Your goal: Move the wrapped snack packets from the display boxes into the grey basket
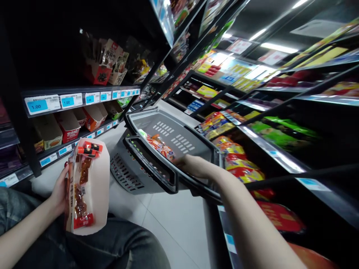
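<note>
My left hand (60, 189) is closed around the side of an open cardboard display box (97, 183), held upright above my knee. Inside the box are several small snack packets (84, 172), brown with red ends. My right hand (193, 166) reaches over the rim of a grey plastic shopping basket (185, 125). Its fingertips point down among the red and orange snack packets (162, 146) inside. Those fingertips are partly hidden and blurred, so whether they grip a packet cannot be made out. The basket's black handles lie along its rim.
On the left, a dark shelf (84, 89) carries price tags and several cardboard snack boxes (67, 127). To the right stands another shelf (269, 149) with colourful bagged goods (238, 160), close to the basket. Pale floor tiles (171, 224) lie beneath, and my bent legs (126, 243) are near the basket.
</note>
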The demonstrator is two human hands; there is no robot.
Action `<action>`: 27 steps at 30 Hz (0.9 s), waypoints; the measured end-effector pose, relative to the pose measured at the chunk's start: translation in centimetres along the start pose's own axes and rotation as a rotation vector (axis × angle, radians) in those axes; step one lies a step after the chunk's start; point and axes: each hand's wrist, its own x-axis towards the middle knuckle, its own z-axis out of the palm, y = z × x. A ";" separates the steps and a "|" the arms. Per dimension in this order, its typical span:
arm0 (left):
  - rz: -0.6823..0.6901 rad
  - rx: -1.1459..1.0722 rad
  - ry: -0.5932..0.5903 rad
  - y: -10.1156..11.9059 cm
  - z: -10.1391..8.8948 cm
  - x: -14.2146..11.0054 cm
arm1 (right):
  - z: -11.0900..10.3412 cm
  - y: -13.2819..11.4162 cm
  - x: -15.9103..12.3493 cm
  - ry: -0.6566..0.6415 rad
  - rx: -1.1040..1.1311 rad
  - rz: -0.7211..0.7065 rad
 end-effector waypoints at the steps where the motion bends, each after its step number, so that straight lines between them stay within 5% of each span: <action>1: 0.005 -0.011 0.001 0.0 0.0 0.0 | -0.1 -0.4 -0.6 -0.086 -0.013 -0.005; 3: 0.003 -0.013 -0.009 0.1 0.1 0.0 | -0.5 -1.5 -2.8 -0.198 -0.067 -0.084; 6: -0.016 0.004 -0.030 0.2 0.2 0.0 | 0.0 -3.5 -8.8 -0.230 -0.067 -0.474; 8: -0.003 0.022 -0.032 0.1 0.2 0.0 | 1.8 -4.8 -13.8 -0.455 -0.043 -0.765; 11: 0.052 0.030 -0.028 -0.1 0.1 0.1 | 6.6 -6.2 -20.0 -0.754 -0.335 -0.939; 15: 0.143 -0.001 0.022 -0.3 -0.3 0.5 | 12.4 -7.3 -22.5 -0.941 -0.603 -0.821; 18: 0.148 0.014 0.020 -0.2 -0.6 0.8 | 13.7 -7.7 -21.9 -0.953 -0.613 -0.790; 22: 0.117 -0.024 0.012 -0.1 -0.4 0.8 | 11.9 -7.7 -21.0 -1.009 -0.577 -0.790; 27: 0.038 -0.055 -0.028 -0.2 0.4 0.4 | 8.0 -6.8 -20.1 -0.984 -0.356 -0.533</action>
